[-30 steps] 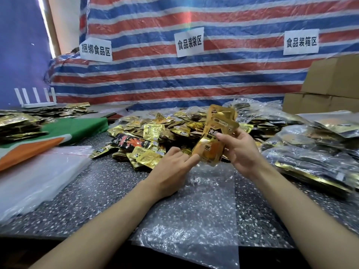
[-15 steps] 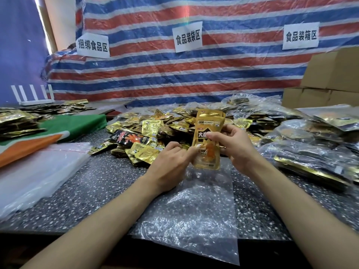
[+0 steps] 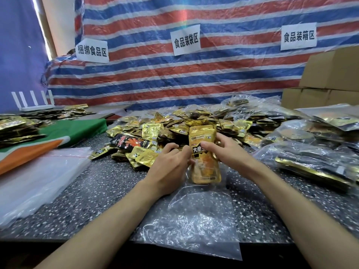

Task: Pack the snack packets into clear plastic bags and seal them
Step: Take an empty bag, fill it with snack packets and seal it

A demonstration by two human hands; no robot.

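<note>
Gold packet stack (image 3: 204, 150), raised and tilted a second ago, now upright, lower end apparently inside mouth of clear bag (image 3: 198, 220) at near centre. Right hand (image 3: 231, 152) grips stack top; left hand (image 3: 169, 164) pinches bag mouth. Insertion under way, sealing pending. Bag otherwise empty. Filled bags (image 3: 310, 158) right; empty bags (image 3: 38, 177) left; loose packets (image 3: 174, 129) far.

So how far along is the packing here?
Done: filled bags piled at right. In hand: the right hand grips stacked gold packets, the left hand holds the mouth of the clear bag, packets' lower end seemingly inside. Left: sealing this bag, and the loose pile behind.
</note>
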